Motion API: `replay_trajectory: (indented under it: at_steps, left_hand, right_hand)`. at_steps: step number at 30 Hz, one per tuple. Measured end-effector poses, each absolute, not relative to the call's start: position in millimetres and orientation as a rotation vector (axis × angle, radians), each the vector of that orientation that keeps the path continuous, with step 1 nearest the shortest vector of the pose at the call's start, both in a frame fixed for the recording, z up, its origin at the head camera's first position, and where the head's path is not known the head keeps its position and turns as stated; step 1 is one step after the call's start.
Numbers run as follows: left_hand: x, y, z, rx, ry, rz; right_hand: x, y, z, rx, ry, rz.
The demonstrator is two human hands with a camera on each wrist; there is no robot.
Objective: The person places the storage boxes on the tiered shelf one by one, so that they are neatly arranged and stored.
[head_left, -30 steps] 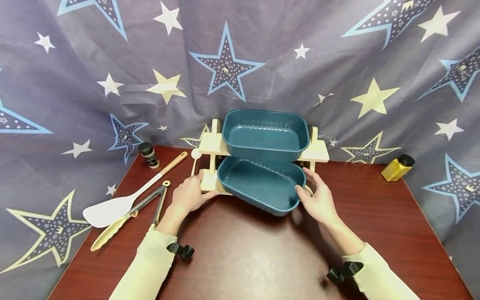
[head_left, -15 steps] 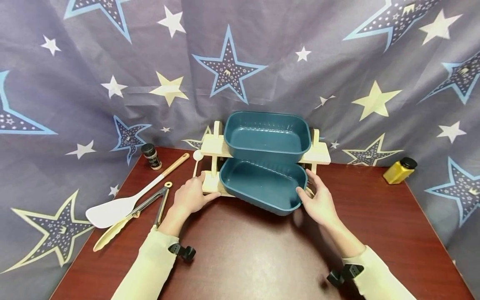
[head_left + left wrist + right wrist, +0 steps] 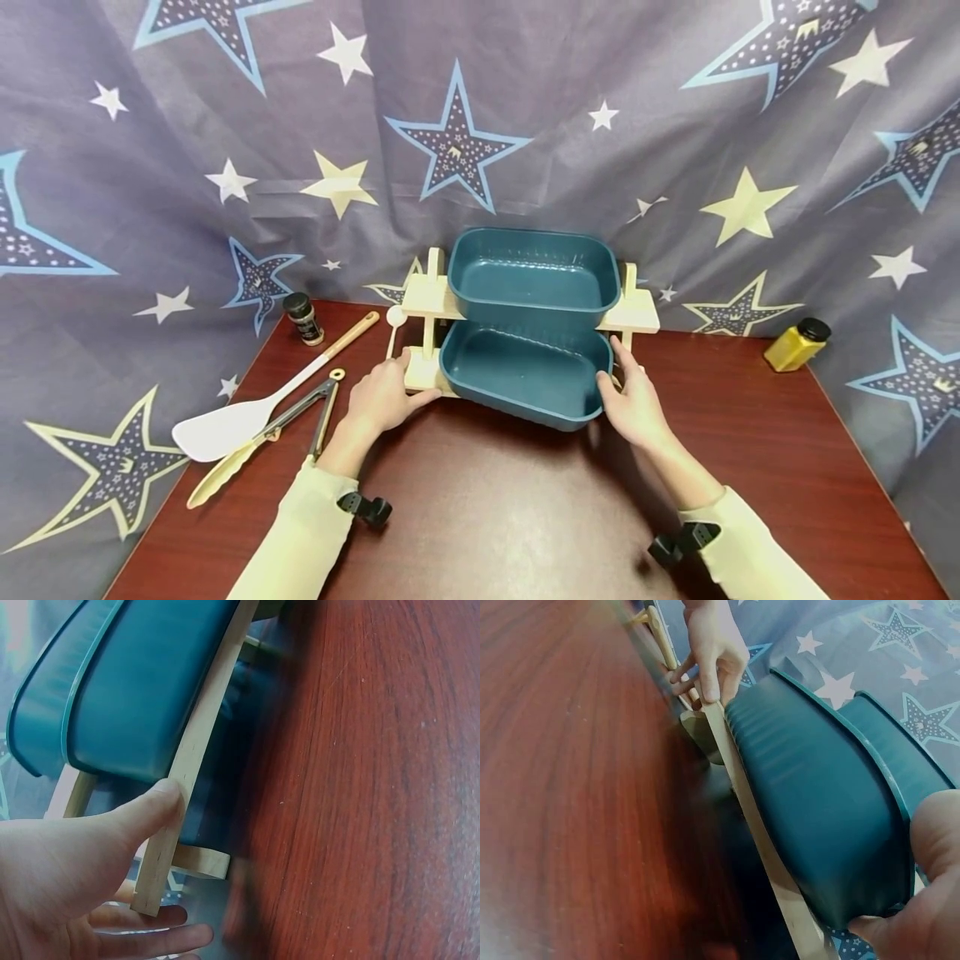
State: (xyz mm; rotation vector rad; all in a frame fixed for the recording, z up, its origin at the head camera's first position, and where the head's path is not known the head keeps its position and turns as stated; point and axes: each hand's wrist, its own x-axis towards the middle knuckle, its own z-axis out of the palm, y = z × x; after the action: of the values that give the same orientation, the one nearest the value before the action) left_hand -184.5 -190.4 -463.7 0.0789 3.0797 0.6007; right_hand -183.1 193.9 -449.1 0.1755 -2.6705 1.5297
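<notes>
A wooden two-tier rack [image 3: 423, 293] stands at the back of a dark red table [image 3: 525, 517], against a star-patterned cloth backdrop [image 3: 187, 125]. An upper teal tub [image 3: 534, 273] sits on the top tier; a lower teal tub [image 3: 525, 373] sits on the bottom tier, its front edge projecting over the rack's front rail. The left hand [image 3: 381, 398] grips the rack's lower left corner. The right hand [image 3: 633, 402] holds the lower tub's right front corner, thumb on the rim. Left of the rack lie a white spatula [image 3: 247, 407] with wooden handle, metal tongs [image 3: 262, 433] and a small dark-capped jar [image 3: 303, 317]. A yellow bottle [image 3: 795, 343] stands far right.
</notes>
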Motion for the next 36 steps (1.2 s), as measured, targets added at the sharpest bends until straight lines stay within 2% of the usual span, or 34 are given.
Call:
replay_trajectory:
  at_steps: [6, 19, 36]
  left_hand:
    - [-184, -190, -463, 0.071, 3.086, 0.595]
    - [-186, -191, -464, 0.081, 3.084, 0.592]
    - [-185, -191, -464, 0.078, 3.077, 0.597]
  right_hand:
    - [-191, 195, -449, 0.23, -2.631, 1.556]
    - [-175, 193, -445, 0.2, -2.603, 1.533]
    - [-181, 192, -443, 0.145, -2.651, 1.509]
